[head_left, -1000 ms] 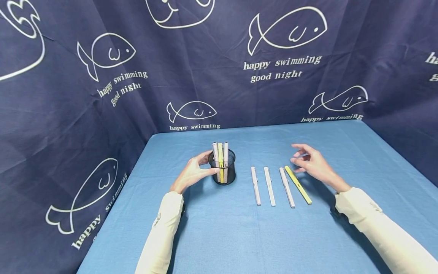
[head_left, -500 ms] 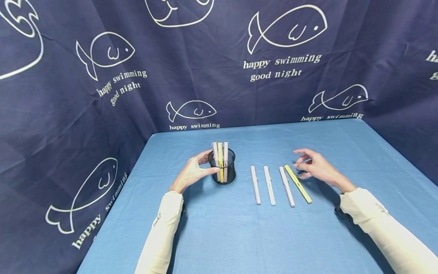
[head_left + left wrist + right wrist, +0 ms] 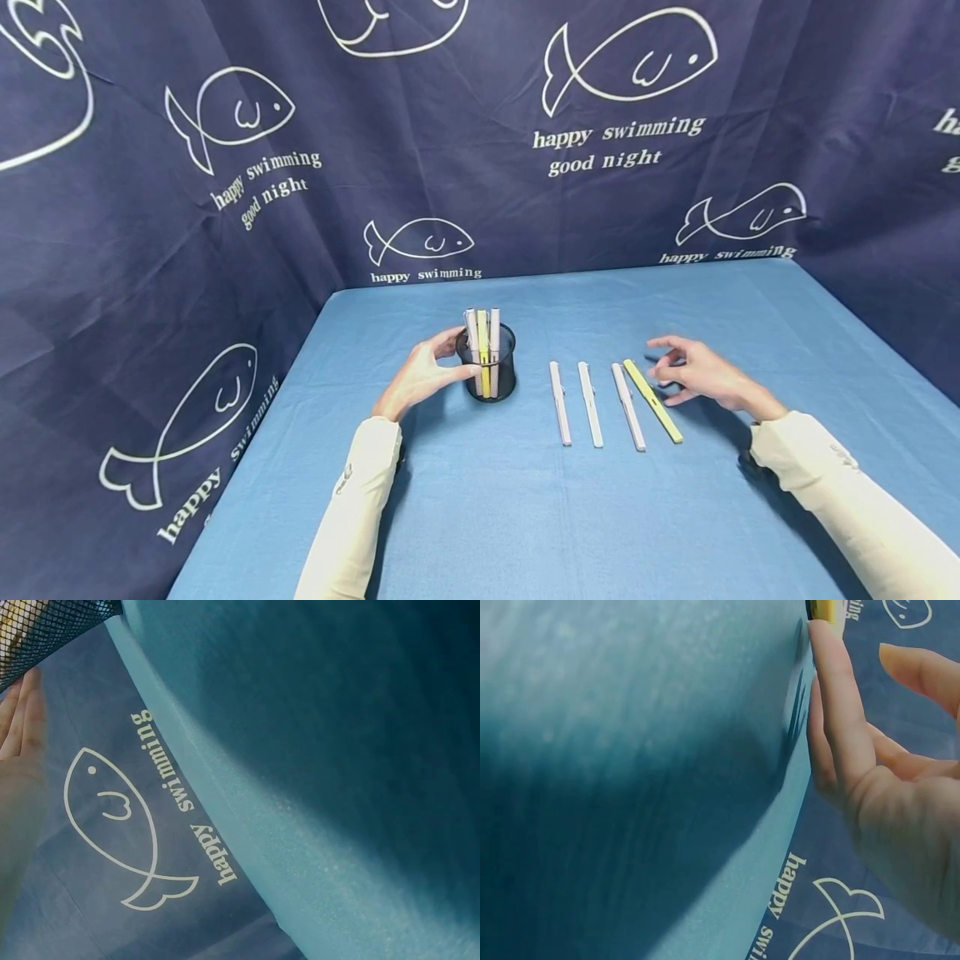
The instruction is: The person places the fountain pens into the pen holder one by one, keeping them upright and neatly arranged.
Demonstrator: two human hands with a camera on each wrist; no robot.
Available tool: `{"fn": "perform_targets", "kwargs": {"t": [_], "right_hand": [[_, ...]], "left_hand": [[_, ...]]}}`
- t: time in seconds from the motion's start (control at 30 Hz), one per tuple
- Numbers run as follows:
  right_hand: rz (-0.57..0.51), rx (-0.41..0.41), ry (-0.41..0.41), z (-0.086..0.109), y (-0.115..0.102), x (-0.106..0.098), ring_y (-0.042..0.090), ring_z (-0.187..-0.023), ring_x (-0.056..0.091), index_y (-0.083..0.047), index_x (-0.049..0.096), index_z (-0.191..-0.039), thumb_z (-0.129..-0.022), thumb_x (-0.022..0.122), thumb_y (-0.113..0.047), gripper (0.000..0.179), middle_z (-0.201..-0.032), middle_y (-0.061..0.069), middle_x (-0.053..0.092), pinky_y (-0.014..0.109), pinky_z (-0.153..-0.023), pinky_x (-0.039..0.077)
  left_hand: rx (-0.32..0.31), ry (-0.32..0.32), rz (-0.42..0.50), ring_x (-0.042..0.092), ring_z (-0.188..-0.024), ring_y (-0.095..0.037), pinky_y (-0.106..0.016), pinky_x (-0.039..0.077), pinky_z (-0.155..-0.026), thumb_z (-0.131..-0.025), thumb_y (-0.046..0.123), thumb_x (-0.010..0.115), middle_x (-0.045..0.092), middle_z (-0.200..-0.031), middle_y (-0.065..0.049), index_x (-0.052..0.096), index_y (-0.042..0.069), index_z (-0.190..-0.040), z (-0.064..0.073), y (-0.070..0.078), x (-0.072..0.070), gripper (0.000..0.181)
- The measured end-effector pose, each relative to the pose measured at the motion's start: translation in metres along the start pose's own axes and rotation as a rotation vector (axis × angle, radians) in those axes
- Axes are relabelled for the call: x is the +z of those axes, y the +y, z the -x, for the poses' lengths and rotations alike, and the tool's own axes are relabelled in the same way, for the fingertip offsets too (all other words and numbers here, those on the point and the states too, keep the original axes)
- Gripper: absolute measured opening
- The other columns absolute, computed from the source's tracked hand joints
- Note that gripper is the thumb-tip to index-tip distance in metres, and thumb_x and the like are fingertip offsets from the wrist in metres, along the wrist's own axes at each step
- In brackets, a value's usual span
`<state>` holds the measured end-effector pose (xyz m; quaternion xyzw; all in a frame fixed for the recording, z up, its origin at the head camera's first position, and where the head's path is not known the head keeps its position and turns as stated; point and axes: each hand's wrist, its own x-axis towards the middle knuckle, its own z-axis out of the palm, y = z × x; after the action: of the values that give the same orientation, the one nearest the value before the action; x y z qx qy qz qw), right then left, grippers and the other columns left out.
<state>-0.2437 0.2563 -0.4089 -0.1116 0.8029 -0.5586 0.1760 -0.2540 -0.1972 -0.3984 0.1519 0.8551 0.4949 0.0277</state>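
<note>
In the head view a black mesh pen holder (image 3: 507, 382) stands upright with a yellow pen (image 3: 483, 346) and two pale pens inside. My left hand (image 3: 420, 379) holds it from the left, thumb at the front and fingers behind. The left wrist view catches fingers (image 3: 22, 724) against the mesh. A yellow pen (image 3: 654, 402) lies slanted on the table at the right end of a row. Close to its upper end hovers my right hand (image 3: 697, 373), holding nothing, fingers loosely bent and thumb apart, as the right wrist view also shows.
Left of the yellow pen lie three pale pens: one pinkish (image 3: 560, 404), one whiter (image 3: 590, 406), one pinkish (image 3: 628, 408). A blue cloth covers the table (image 3: 480, 517). Dark blue curtains (image 3: 450, 150) with fish prints stand behind and at both sides.
My right hand has shifted slightly right and toward me, lower in the head view. My left hand stays on the pen holder, and the pens have not moved.
</note>
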Motion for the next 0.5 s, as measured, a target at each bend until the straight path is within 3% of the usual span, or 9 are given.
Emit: {"fn": "perform_targets", "kwargs": {"t": [0.5], "right_hand": [[0.029,0.073,-0.044,-0.0036,-0.0054,0.0062,0.023,-0.090,0.063,0.014,0.025,-0.155,-0.100,0.064,-0.003,0.069,-0.110,0.022,0.054,0.046,-0.073,0.063]], "left_hand": [[0.007,-0.002,-0.001,0.056,-0.130,-0.032,-0.056,0.040,-0.112,-0.083,0.038,0.087,0.061,-0.141,-0.011,0.053,0.015,-0.152,-0.0010,-0.0005,-0.0003,0.080]]}}
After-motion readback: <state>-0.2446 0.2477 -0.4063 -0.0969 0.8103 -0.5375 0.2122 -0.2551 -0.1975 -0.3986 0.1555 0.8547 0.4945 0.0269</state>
